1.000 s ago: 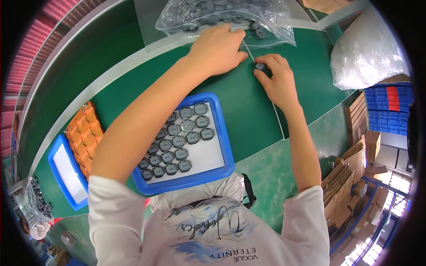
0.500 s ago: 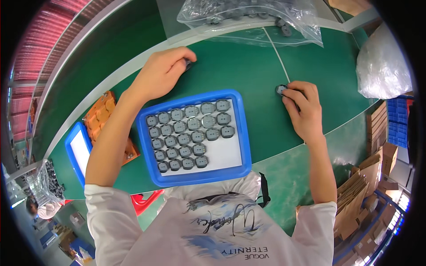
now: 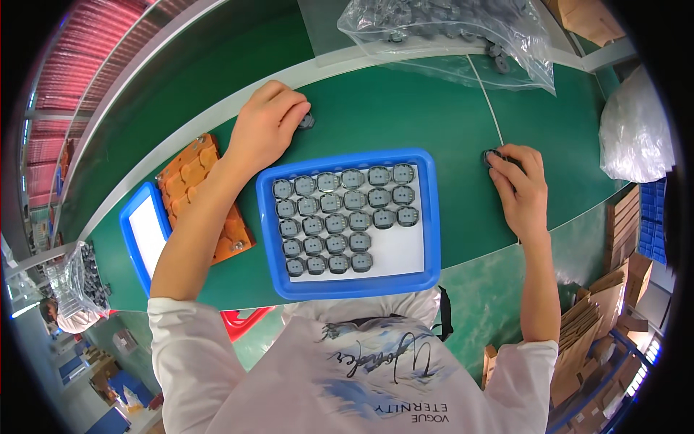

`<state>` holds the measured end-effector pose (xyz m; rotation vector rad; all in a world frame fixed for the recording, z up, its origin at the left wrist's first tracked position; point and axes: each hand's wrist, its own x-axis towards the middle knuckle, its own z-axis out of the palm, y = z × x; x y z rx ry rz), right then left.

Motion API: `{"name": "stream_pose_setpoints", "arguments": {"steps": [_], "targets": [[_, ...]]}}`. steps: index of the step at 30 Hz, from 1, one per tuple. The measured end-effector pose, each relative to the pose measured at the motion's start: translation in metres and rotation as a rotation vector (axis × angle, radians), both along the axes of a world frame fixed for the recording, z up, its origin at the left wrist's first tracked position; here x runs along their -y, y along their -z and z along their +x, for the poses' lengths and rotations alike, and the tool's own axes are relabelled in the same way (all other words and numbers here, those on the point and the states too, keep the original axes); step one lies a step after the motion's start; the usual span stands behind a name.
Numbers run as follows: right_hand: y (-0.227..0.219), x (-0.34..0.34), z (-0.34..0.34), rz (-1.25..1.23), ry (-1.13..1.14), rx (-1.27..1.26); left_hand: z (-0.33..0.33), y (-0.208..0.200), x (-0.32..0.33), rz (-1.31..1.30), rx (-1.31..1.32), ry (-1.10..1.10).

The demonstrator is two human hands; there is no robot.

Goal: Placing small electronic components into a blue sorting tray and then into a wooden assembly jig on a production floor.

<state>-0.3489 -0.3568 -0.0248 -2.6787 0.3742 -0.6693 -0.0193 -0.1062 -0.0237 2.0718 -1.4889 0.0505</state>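
My left hand (image 3: 266, 130) is at the far side of the table, beyond the tray, its fingers curled and closed. At their tips is a small dark grey plastic part (image 3: 307, 121), partly hidden by the fingers. Off to the right, my right hand (image 3: 522, 184) pinches another small dark round part (image 3: 491, 158) between thumb and fingers, close to the green tabletop. Between my forearms lies a blue-rimmed tray (image 3: 432, 217). On its white base, several grey rounded parts (image 3: 335, 223) sit in rows, and bare white base shows at the near right.
A clear plastic bag (image 3: 448, 36) of grey parts lies at the back. Beneath my left forearm is an orange moulded block (image 3: 235, 231), beside a smaller blue-rimmed tray (image 3: 147, 231). A whitish plastic bundle (image 3: 636, 130) stands at the far right, with flattened cardboard (image 3: 589, 315) below.
The whole view has shifted, so the table things appear farther right. Relative to the tray, my left hand has moved left, and more of its part shows. My right hand keeps its pinch.
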Motion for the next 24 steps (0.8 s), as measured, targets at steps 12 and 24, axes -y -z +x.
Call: {"name": "stream_pose_setpoints", "arguments": {"steps": [12, 24], "targets": [[-0.005, -0.008, -0.002, 0.116, 0.023, 0.077, 0.002, -0.019, -0.011, -0.067, 0.249, 0.323], [-0.035, -0.101, 0.003, 0.187, -0.383, -0.083, -0.168, -0.025, -0.026, -0.197, 0.079, 0.371]]}}
